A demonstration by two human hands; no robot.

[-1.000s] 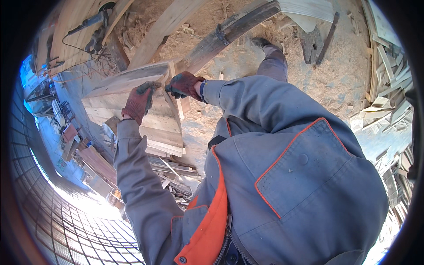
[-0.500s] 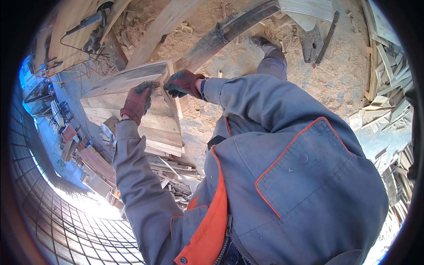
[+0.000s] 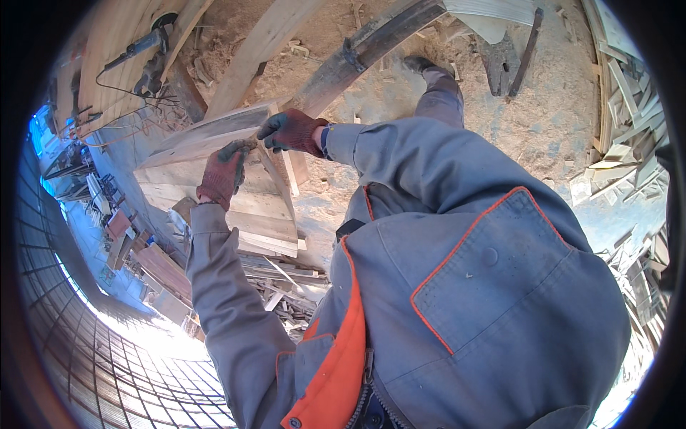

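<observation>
Woodwork [image 3: 261, 204] made of pale boards lies before the person in the head view; what carries it I cannot tell. The left hand [image 3: 225, 171] bends over it near its upper right corner, fingers curled with the tips drawn together, though whether they pinch anything small I cannot make out. The right hand [image 3: 291, 134] is just beside it, at that same corner, fingers half bent and pointing leftward; whether they grasp anything I cannot tell either. With the tips so near each other, I judge that a slip could knock one hand into the other. Rough edges could snag the red gloves [image 3: 307, 136], and leaning on that corner could tip the woodwork if it rests loosely. Sawdust [image 3: 514, 136] underfoot could rob the dark shoe [image 3: 418, 64] of grip.
</observation>
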